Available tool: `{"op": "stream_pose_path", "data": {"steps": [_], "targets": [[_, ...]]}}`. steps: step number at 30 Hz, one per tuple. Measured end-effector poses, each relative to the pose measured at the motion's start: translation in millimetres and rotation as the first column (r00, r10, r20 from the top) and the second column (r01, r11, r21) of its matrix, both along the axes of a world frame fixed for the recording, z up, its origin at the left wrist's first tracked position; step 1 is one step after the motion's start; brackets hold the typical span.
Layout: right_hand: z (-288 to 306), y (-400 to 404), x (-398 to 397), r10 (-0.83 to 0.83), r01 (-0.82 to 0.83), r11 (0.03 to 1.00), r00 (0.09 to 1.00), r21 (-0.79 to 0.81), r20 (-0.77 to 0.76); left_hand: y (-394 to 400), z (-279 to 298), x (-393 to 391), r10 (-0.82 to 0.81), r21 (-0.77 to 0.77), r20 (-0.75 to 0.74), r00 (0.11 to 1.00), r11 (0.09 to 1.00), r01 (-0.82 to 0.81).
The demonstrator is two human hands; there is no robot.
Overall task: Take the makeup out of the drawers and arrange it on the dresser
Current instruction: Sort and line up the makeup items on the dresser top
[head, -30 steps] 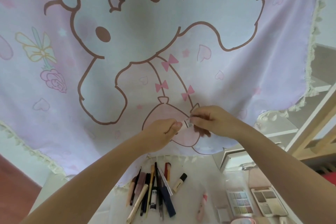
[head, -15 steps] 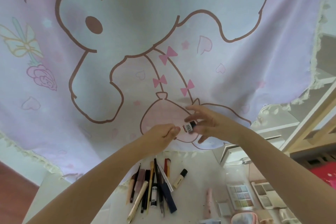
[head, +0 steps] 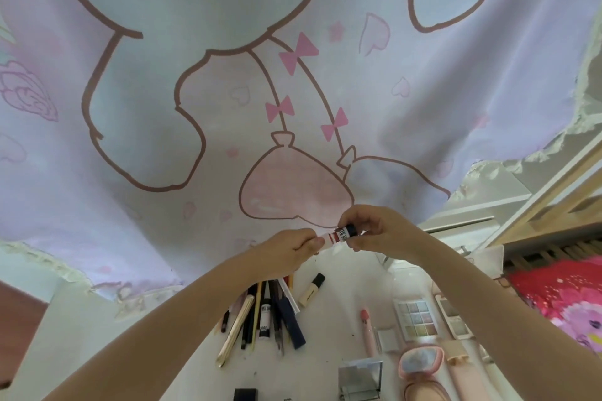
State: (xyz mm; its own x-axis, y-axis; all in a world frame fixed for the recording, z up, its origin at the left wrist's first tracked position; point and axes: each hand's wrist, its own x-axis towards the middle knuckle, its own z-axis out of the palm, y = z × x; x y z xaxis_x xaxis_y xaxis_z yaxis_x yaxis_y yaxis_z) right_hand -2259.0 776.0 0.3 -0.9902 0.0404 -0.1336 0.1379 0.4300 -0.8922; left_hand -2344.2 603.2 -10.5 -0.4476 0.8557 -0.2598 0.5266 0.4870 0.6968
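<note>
Above the dresser (head: 338,329), both hands' grip pinches a lip tube (head: 338,235).

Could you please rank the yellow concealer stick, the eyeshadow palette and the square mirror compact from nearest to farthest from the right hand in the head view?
Measured from the right hand, as the head view shows them:
1. Yellow concealer stick, just below it, slightly left.
2. Eyeshadow palette, lower, to the right.
3. Square mirror compact, lowest, near the bottom edge.
</note>
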Motion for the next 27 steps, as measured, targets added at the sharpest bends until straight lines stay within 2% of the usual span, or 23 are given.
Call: {"op": "stream_pose_path", "data": {"steps": [7, 12, 17, 21, 23, 27], "targets": [[-38.2, 9.4, 12.9, -0.097, 0.093, 0.995, 0.984, 0.036, 0.147, 17.7, -48.2, -3.0, -0.087, -0.113, 0.100, 0.991, 0.989, 0.098], [-60.5, 17.5, 15.8, -0.137, 0.083, 0.954, 0.976, 0.289, 0.170, 36.3, -84.6, -6.8, -0.129, -0.164, 0.139, 0.982, 0.975, 0.152], [-92.0, 18.0, 15.6, -0.195, 0.102, 0.874, 0.969, 0.475, 0.149, 59.1, -121.4, -5.2, -0.144, -0.139, 0.062, 0.988, 0.979, 0.151], [-112.9, 18.1, 8.8, -0.267, 0.129, 0.807, 0.950, 0.576, 0.161, 72.8, -140.4, -1.4, -0.124, -0.216, -0.015, 0.992, 0.969, 0.118], [-120.6, 18.3, 0.6, -0.314, 0.138, 0.769, 0.932, 0.624, 0.181, 71.0, -144.6, -2.4, -0.110, -0.224, -0.089, 0.990, 0.971, 0.088], [-130.1, 14.2, -19.3, -0.363, 0.105, 0.677, 0.908, 0.728, 0.206, 55.6, -149.0, -7.7, -0.061, -0.233, -0.333, 0.941, 0.972, -0.019]]}}
